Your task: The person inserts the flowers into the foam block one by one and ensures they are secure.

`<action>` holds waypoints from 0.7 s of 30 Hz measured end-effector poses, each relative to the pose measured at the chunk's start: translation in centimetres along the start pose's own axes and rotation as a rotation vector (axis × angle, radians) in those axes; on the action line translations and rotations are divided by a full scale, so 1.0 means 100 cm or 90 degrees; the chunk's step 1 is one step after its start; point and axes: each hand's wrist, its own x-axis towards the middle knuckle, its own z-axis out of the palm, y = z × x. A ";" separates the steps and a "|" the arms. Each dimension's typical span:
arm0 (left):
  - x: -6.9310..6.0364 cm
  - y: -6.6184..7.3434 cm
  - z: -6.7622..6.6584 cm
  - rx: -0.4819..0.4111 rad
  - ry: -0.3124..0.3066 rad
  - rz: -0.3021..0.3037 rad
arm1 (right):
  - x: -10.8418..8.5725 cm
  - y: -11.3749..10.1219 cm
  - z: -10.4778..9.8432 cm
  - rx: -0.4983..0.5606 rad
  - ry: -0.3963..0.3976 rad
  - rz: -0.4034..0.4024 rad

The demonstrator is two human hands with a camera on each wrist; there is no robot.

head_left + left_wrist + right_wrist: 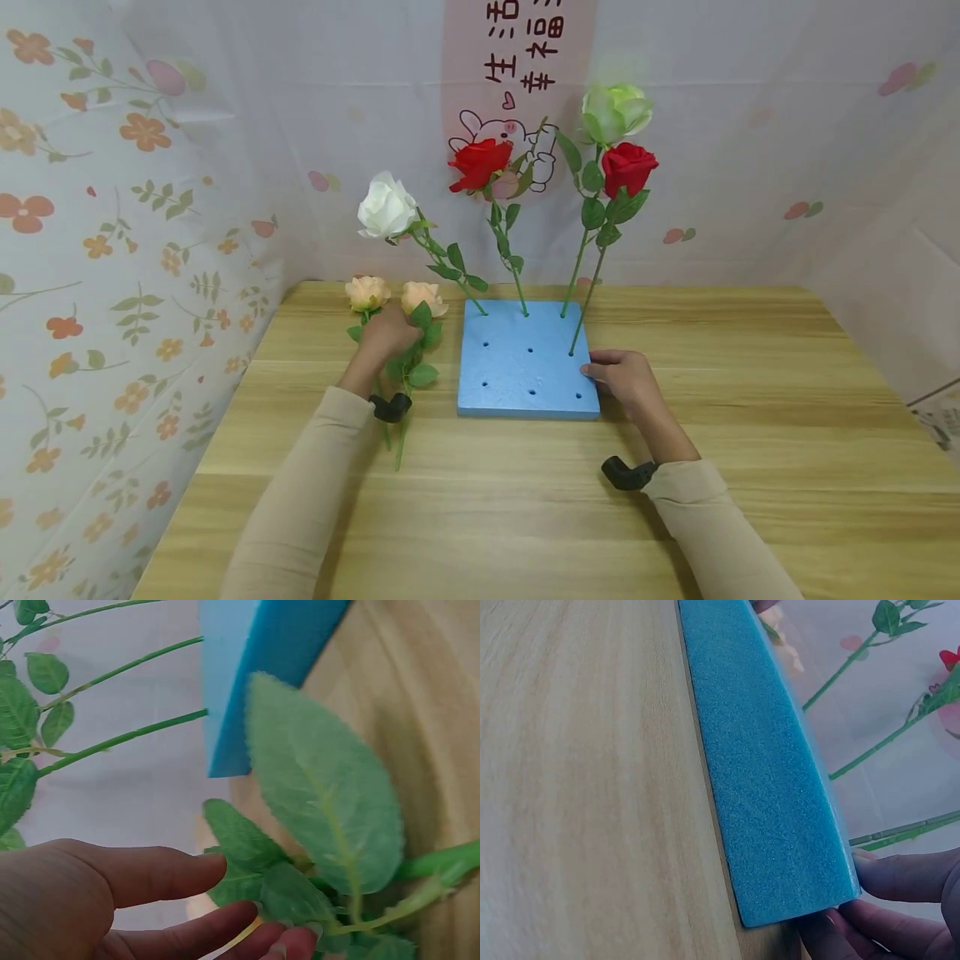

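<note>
On the left of the table lie two artificial peach roses, one (367, 293) beside the other (423, 298), with green leaves and stems. My left hand (388, 335) is over their upper stems. In the left wrist view its fingertips touch the leaves (289, 892), with the thumb held apart from the fingers. A blue foam board (510, 367) with holes lies mid-table. My right hand (626, 379) grips its right edge, thumb on top and fingers at the side (900, 907). Standing in the board are a white rose (386, 207), two red roses (482, 165) and a pale green rose (617, 113).
The wooden table (750, 400) runs up to a printed cloth backdrop (337, 125) behind, and a floral cloth (135, 250) hangs at the left. The upright roses rise well above the board's back and right parts. Each wrist carries a black camera (628, 473).
</note>
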 end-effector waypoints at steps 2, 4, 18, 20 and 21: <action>0.001 -0.001 0.003 0.011 0.001 -0.003 | 0.000 0.001 0.000 -0.004 0.003 0.000; 0.002 -0.003 0.006 0.022 0.000 -0.008 | 0.000 0.001 0.001 -0.004 0.002 -0.003; -0.001 0.001 0.022 0.037 0.092 -0.005 | -0.001 0.001 0.001 0.009 -0.006 -0.010; -0.001 0.001 0.023 0.059 0.096 -0.004 | -0.001 0.001 0.000 0.007 -0.004 -0.007; -0.001 0.001 0.024 0.069 0.095 -0.002 | -0.001 0.001 0.000 0.006 -0.003 -0.005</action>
